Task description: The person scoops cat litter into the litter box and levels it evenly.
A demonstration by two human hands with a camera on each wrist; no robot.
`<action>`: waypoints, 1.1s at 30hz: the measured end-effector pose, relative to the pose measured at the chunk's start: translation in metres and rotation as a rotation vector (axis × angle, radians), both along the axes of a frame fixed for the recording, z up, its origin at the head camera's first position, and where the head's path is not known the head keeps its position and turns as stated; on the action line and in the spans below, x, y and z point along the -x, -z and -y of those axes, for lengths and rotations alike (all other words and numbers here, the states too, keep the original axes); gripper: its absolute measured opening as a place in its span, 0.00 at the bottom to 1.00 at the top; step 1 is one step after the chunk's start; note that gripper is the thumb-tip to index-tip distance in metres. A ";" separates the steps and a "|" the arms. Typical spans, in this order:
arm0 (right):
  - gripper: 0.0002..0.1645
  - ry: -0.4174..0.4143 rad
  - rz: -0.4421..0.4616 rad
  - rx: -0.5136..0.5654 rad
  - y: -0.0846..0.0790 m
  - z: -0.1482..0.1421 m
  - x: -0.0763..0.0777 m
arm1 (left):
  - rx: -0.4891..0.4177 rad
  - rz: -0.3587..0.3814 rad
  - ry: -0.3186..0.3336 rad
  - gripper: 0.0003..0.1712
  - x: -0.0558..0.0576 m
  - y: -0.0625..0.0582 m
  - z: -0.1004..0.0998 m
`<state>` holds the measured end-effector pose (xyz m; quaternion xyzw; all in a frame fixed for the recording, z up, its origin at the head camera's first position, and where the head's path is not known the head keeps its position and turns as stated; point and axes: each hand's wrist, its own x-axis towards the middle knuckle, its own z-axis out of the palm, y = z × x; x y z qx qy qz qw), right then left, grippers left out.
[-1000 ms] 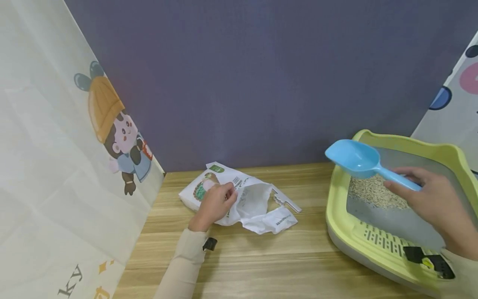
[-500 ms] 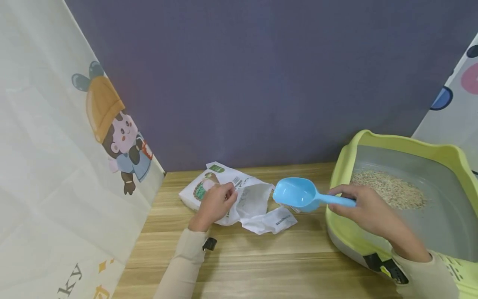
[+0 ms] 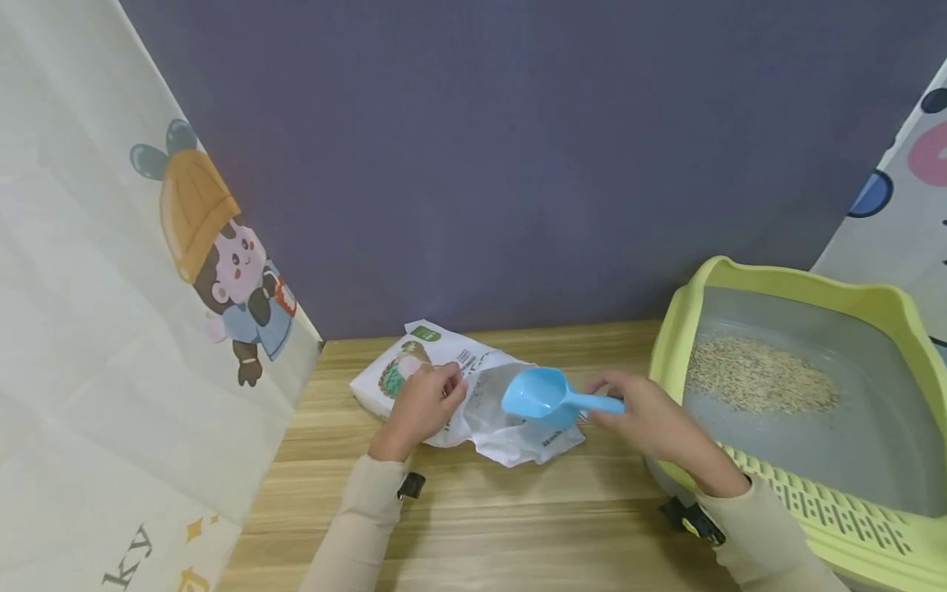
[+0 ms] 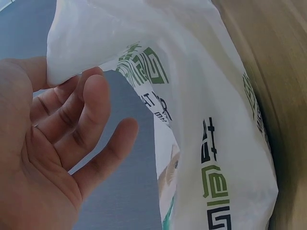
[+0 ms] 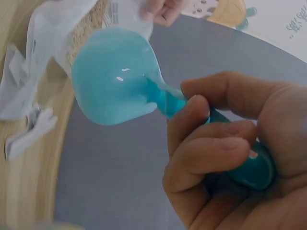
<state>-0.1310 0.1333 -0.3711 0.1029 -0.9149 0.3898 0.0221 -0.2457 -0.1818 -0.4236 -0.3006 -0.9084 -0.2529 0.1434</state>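
Observation:
A white printed bag (image 3: 481,403) lies on its side on the wooden table, its torn mouth toward the right. My left hand (image 3: 425,403) pinches the upper edge of that mouth between thumb and fingers, as the left wrist view shows with the plastic (image 4: 86,43) lifted. Tan pellets (image 5: 88,28) show inside the bag in the right wrist view. My right hand (image 3: 651,415) grips the handle of a light blue scoop (image 3: 540,393). The scoop's bowl overlaps the bag's opening in the head view and looks bare inside.
To the right stands a yellow-rimmed grey litter box (image 3: 688,321) with a heap of tan pellets (image 3: 762,374) in it. A white plastic strip (image 5: 31,134) lies by the bag's mouth. A dark wall panel (image 3: 488,164) rises behind the table (image 3: 459,526).
My right hand has carried the scoop leftward from over the litter box to the bag's mouth. The left hand has stayed at the bag's edge.

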 end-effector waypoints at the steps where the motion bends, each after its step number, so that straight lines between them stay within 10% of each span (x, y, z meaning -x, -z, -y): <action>1: 0.14 -0.001 -0.002 0.001 0.002 0.003 0.003 | 0.002 -0.001 0.000 0.13 0.000 0.000 0.000; 33: 0.13 -0.039 -0.033 -0.294 0.019 0.054 0.052 | 0.003 -0.054 -0.004 0.13 -0.009 -0.004 -0.001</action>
